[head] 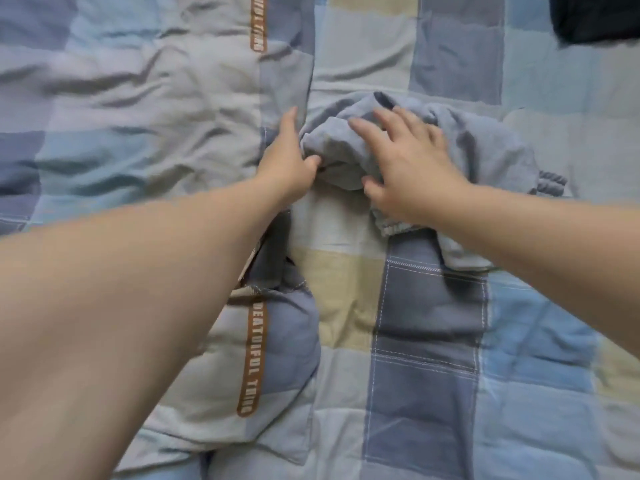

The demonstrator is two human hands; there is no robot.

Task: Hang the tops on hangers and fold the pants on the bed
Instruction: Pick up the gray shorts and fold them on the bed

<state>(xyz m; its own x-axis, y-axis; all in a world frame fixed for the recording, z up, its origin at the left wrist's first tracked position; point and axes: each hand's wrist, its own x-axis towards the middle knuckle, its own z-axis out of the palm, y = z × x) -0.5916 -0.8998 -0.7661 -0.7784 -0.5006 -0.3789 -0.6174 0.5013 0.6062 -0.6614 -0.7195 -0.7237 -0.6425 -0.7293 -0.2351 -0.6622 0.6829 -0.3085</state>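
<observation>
Lighting is even, soft and moderately bright with a cool cast; no source is in view. Shadows are faint: shallow grey ones lie in the creases of the quilt, and a thin dark line sits where the left hand meets the grey-blue garment. No glare or burnt-out patches noted. Sharpness is low throughout, with blocky smearing in the fabric. Lettering on the brown strip reads clearly low down and is smudged at the top edge. The fingers of the right hand show slight motion blur. The near forearms look stretched by the wide lens. A dark item at the top right corner shows no detail
</observation>
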